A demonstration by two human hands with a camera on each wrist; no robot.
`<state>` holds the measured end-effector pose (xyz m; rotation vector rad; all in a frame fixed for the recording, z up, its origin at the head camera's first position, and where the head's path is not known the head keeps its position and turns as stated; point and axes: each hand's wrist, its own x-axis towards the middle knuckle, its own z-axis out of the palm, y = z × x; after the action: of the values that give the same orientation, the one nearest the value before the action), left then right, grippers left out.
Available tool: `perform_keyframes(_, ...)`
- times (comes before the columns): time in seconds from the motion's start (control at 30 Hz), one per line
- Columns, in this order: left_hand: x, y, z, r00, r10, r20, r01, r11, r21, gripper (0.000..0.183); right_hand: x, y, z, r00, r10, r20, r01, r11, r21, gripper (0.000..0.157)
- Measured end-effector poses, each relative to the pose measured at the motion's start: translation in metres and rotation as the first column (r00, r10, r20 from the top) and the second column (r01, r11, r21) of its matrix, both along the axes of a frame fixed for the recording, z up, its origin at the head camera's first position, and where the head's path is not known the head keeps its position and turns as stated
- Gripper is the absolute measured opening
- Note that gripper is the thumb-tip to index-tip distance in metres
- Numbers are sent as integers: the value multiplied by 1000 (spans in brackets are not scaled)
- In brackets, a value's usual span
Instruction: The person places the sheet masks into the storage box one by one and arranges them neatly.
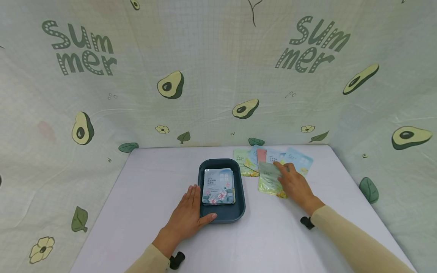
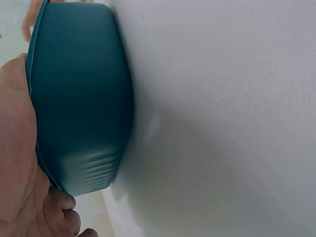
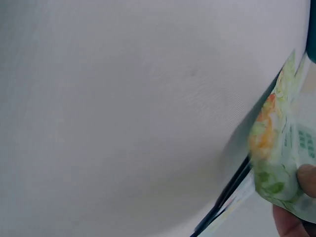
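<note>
My left hand (image 1: 186, 216) rests against the left side of a dark teal tray (image 1: 223, 216), its fingers straight along the rim and the thumb over the near left corner. Inside the tray lies a small stack of flat, light blue printed sachets (image 1: 218, 185) with pink flowers on top. To the right, my right hand (image 1: 297, 185) pinches a green sachet (image 1: 268, 178) by its right side. In the right wrist view, the thumb (image 3: 308, 180) presses on this sachet's face, and its near edge stands off the table.
Behind the green sachet, several more lie fanned out: a pale green one (image 1: 240, 157), a pinkish-red one (image 1: 261, 155) and light blue ones (image 1: 302, 161). A white cloth covers the table (image 1: 146, 170). A printed curtain (image 1: 211, 125) hangs along the back and sides.
</note>
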<state>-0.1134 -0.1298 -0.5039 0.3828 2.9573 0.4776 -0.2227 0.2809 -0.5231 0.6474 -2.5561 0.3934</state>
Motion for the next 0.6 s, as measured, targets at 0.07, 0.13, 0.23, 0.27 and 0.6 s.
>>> perform_keyframes(0.07,0,0,1,1000,0,3,0,1000,0,116,1,-3,1,1000,0,-7,0,1000,-25,69)
perform_keyframes(0.13,0,-1,1,1000,1,4,-1,1000,0,116,1,-5,2,1000,0,-24,-1,998,-56,66)
perform_keyframes(0.23,0,0,1,1000,1,3,-1,1000,4,116,1,-9,4,999,-2,-47,-3,996,-94,54)
perform_keyframes(0.27,0,0,1,1000,1,4,-1,1000,5,116,1,-11,4,999,0,-54,-5,994,-107,50)
perform_keyframes(0.6,-1,0,-1,1000,2,-8,-2,1000,-4,115,-3,-19,4,999,-19,36,26,980,-197,37)
